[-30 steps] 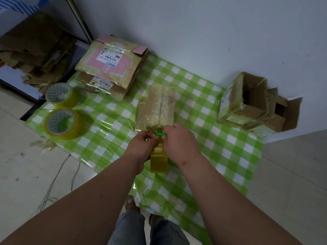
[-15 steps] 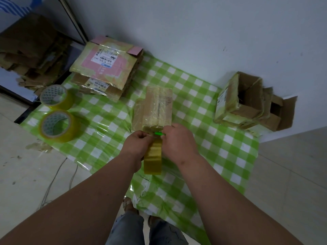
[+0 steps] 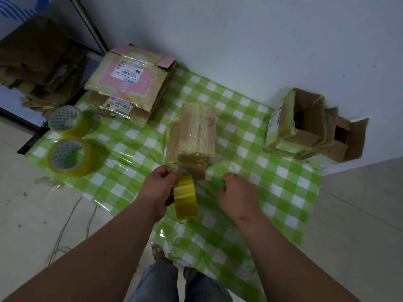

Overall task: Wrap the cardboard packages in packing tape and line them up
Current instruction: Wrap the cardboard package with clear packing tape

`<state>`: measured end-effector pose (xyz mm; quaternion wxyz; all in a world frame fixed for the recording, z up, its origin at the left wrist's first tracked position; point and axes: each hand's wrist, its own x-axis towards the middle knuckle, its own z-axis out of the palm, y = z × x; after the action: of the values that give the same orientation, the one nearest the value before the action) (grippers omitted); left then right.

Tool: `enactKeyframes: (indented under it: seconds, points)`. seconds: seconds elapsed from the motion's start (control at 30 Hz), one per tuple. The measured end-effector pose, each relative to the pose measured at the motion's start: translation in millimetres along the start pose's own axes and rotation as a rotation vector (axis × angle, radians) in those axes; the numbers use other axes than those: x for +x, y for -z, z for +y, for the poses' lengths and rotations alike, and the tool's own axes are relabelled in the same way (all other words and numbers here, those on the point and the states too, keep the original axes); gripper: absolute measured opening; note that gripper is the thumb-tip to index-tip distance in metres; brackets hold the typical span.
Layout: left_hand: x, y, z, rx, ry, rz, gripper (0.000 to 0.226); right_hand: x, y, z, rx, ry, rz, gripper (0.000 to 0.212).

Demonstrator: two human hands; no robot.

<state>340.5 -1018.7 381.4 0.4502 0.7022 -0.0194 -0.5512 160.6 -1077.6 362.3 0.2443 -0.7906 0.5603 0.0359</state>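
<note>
Nearest in, the left hand [image 3: 160, 188] curls around a yellow roll of packing tape [image 3: 185, 197], thumb and fingers pinching at its upper edge. The roll stands on edge, its round faces turned left and right, just short of the package's near end. Beside it the right hand [image 3: 236, 196] is curled on a thin bright-green cutter [image 3: 219, 182], whose tip pokes out to the left; how the fingers sit on it is hidden. A second ago the two hands met together at the package's near end; now the right hand has pulled away to the right and the roll stands clear between them.

Just beyond, the brown cardboard package wrapped in glossy yellowish tape [image 3: 196, 138] lies in the middle of the green-and-white checked plastic sheet [image 3: 272, 182], its long axis running near to far, the near end pointing at the hands. Tape bands shine along its top and near end; it sits where it sat before.

To the left, two spare yellow tape rolls [image 3: 69, 155] lie flat. Farther left, a stack of flat taped parcels with a pink top [image 3: 130, 83] rests by the white wall [image 3: 239, 40]. Far right, open cardboard boxes [image 3: 305, 127] lie tipped on their sides against that wall.
</note>
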Motion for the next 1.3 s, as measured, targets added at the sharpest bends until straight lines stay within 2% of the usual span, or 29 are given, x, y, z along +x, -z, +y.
enactKeyframes:
  seconds: [0.1,0.23,0.3,0.4,0.47,0.6,0.7,0.77,0.87,0.97,1.07,1.13,1.2,1.3]
  points:
    - [-5.3,-2.3,2.0,0.021,-0.017,-0.027,0.018,-6.7,-8.8,4.6,-0.073,-0.028,-0.103,0.038]
    - [-10.6,-4.8,3.1,0.057,-0.040,-0.050,0.016,-7.9,-2.6,-3.6,-0.052,-0.017,-0.038,0.045]
    - [-13.8,-6.7,3.1,0.067,-0.050,-0.058,0.015,-6.6,4.9,-15.9,0.198,-0.073,-0.003,0.037]
    - [-19.5,-8.6,2.9,0.087,-0.061,-0.085,0.011,-6.9,14.4,-36.3,0.799,-0.194,-0.105,0.016]
    - [-24.0,-9.0,3.2,0.098,-0.068,-0.106,0.010,-7.8,14.3,-42.0,0.947,-0.235,-0.127,0.015]
    - [-30.0,-6.8,6.1,0.097,-0.088,-0.113,0.014,3.0,15.0,-35.7,0.744,-0.312,0.049,0.046]
    - [-29.2,-3.0,12.9,0.119,-0.116,-0.095,0.013,17.4,20.3,-30.4,0.552,-0.186,0.062,0.073]
    - [-26.4,0.5,17.5,0.133,-0.131,-0.079,0.013,25.4,19.2,-30.3,0.429,-0.071,0.044,0.079]
    - [-20.3,4.6,22.6,0.125,-0.146,-0.060,0.013,34.0,12.7,-32.5,0.302,0.016,0.113,0.075]
    - [-14.2,5.9,23.9,0.120,-0.145,-0.048,0.014,41.4,8.2,-35.2,0.275,0.020,0.234,0.067]
    - [-11.4,5.6,20.6,0.099,-0.136,-0.037,0.013,45.3,7.0,-37.8,0.264,-0.008,0.267,0.042]
    - [-11.5,5.4,18.7,0.089,-0.123,-0.034,0.012,45.7,7.6,-39.4,0.221,-0.033,0.217,0.026]
    - [-12.1,5.3,18.6,0.089,-0.112,-0.038,0.012,45.6,6.7,-38.4,0.278,-0.096,0.119,0.021]
    - [-13.1,4.6,21.3,0.116,-0.117,-0.045,0.011,38.5,7.5,-33.7,0.591,-0.247,0.023,0.016]
